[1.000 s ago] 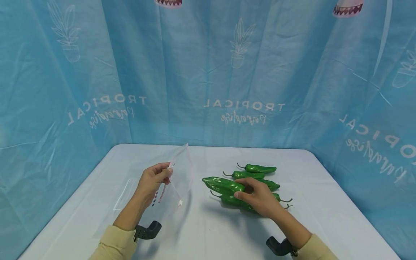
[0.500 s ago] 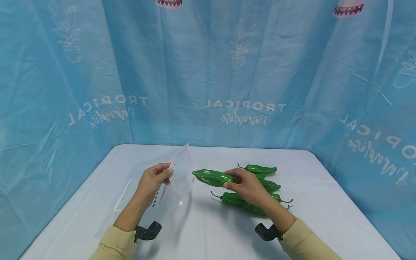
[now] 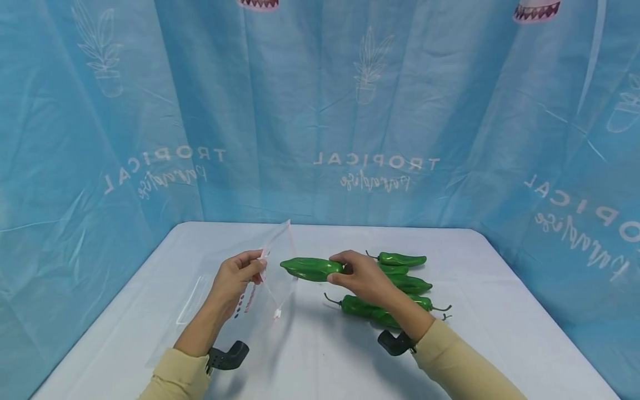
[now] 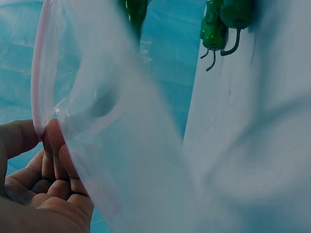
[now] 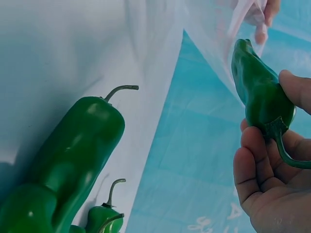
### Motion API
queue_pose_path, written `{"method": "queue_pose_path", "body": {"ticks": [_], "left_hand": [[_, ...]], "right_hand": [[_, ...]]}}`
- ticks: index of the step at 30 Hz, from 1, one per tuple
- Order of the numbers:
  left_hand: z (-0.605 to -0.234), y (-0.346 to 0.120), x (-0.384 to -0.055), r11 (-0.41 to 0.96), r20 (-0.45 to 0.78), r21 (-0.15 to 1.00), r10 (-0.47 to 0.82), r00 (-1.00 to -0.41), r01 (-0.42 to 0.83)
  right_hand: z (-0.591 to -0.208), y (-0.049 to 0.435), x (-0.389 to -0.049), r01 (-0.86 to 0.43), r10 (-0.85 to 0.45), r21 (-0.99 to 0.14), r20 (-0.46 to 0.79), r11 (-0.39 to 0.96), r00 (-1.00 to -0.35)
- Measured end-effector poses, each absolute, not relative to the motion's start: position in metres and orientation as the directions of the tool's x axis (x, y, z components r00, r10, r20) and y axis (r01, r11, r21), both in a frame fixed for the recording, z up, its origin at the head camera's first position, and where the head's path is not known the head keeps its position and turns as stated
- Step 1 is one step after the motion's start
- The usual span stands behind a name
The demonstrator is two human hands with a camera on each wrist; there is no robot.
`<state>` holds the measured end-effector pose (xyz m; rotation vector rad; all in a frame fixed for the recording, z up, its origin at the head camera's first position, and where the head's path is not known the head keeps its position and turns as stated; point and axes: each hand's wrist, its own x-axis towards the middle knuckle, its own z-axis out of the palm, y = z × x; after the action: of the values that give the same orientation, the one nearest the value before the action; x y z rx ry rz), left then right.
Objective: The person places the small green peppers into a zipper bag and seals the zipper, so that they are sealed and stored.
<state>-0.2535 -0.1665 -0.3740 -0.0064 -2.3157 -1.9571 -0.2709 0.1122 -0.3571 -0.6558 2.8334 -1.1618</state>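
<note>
My left hand (image 3: 239,278) pinches the edge of a clear plastic zip bag (image 4: 121,160) between thumb and fingers. The bag's mouth, edged in pink, gapes toward the right, with a white slider at its lower corner. In my right hand (image 3: 362,275) is a green chili pepper (image 3: 311,269), gripped near its stem end. Its tip points left and overlaps the bag's mouth in the head view. From the right wrist view, the stem (image 5: 282,145) curls out over my fingers.
Several more green peppers (image 3: 402,260) lie on the white table (image 3: 320,361), below and behind my right forearm. A blue printed curtain (image 3: 320,111) hangs around the table's back and sides.
My right hand has lifted the green chili pepper off the group and carried it left to the bag's mouth. The left hand and bag have stayed almost still.
</note>
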Motion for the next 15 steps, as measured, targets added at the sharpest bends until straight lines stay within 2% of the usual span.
{"method": "queue_pose_path", "body": {"ticks": [15], "left_hand": [[-0.373, -0.167, -0.254, 0.177, 0.081, 0.982, -0.07, -0.994, 0.068]], "right_hand": [[-0.354, 0.093, -0.282, -0.398, -0.443, -0.63, 0.095, 0.666, -0.891]]}}
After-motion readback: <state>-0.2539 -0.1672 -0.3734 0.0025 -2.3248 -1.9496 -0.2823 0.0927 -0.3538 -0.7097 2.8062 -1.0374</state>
